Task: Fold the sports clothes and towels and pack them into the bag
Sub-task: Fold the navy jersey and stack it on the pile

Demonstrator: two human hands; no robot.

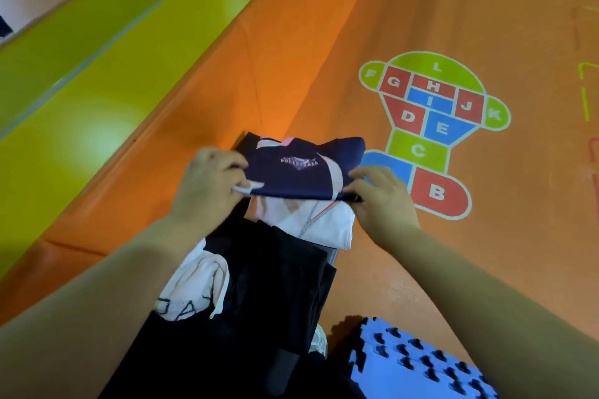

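The left hand (210,178) and the right hand (382,201) each pinch one end of a folded navy jersey (301,168), fingers curled around its near edge and thumbs on top, so it hangs flat between them with its small chest logo facing up. The jersey has pale pink and white panels and is held just above a pile of clothes in front of the person. Directly beneath its near edge lies a folded white shirt (321,227) with thin grey and red lines. Closer in, a black garment (275,275) covers most of the pile, and a white piece with a drawstring (194,282) sticks out on its left. Whether any of the dark cloth below is the bag cannot be told. A stack of blue foam mat tiles (418,363) with jigsaw edges sits at the lower right, near the right forearm. The orange floor (486,253) carries a lettered hopscotch pattern (434,126) just beyond the right hand, and a yellow-green padded strip (97,74) runs along the left.
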